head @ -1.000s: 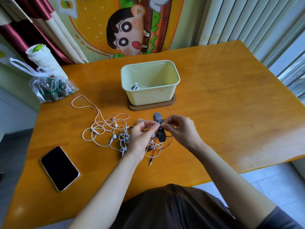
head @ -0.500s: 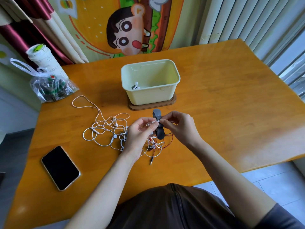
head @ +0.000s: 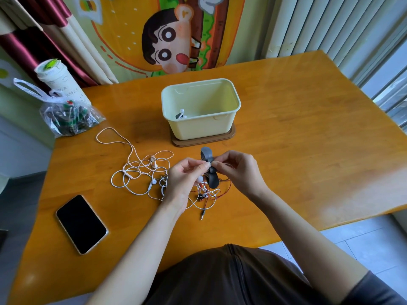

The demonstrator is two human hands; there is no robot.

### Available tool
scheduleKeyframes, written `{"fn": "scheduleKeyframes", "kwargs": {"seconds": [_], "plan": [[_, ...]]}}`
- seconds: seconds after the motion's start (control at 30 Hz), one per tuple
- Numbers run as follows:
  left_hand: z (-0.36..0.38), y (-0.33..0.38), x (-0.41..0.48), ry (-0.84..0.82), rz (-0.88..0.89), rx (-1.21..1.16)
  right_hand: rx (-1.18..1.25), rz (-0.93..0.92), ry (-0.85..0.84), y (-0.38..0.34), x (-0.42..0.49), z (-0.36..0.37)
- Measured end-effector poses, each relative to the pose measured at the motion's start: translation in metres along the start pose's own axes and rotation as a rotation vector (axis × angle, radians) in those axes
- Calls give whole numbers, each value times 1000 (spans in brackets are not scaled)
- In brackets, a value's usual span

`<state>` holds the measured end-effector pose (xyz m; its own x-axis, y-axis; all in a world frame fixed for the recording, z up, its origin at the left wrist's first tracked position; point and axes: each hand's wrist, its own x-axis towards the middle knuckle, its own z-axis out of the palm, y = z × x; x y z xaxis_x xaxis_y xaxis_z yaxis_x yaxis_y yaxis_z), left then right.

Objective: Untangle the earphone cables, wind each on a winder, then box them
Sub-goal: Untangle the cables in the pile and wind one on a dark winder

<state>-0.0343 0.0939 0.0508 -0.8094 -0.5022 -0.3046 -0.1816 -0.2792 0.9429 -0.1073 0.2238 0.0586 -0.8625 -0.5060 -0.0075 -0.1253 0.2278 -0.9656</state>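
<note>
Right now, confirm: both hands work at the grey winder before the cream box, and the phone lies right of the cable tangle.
No. The head view shows the phone left of the cable tangle, not right. The left hand and right hand do work at the grey winder before the cream box.

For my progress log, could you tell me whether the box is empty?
No, a white earphone lies inside the box near its left wall.
</note>
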Motion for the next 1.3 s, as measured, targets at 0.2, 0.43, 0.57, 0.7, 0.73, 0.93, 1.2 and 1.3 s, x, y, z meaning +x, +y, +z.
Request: {"fn": "scheduleKeyframes", "kwargs": {"seconds": [0.2, 0.43, 0.57, 0.7, 0.73, 0.93, 1.2, 1.3], "plan": [[0, 5, 1, -21, -22, -40, 15, -31, -12, -4, 2, -2], [-1, 6, 2, -24, -30, -19, 29, 33, 20, -1, 2, 4], [2, 7, 1, -7, -58, -41, 13, 68, 35, -1, 3, 5], [3, 9, 0, -13, -83, -107, 23, 78, 39, -3, 2, 6], [2, 8, -1, -13, -82, -113, 30, 77, 41, -4, 1, 7], [0, 11, -3, -29, -45, -77, 67, 66, 17, -6, 0, 7], [-3, 14, -1, -37, -22, -48, 131, 69, -50, -11, 2, 2], [-4, 15, -2, -31, -21, -66, 142, 79, -65, -10, 2, 3]]}}
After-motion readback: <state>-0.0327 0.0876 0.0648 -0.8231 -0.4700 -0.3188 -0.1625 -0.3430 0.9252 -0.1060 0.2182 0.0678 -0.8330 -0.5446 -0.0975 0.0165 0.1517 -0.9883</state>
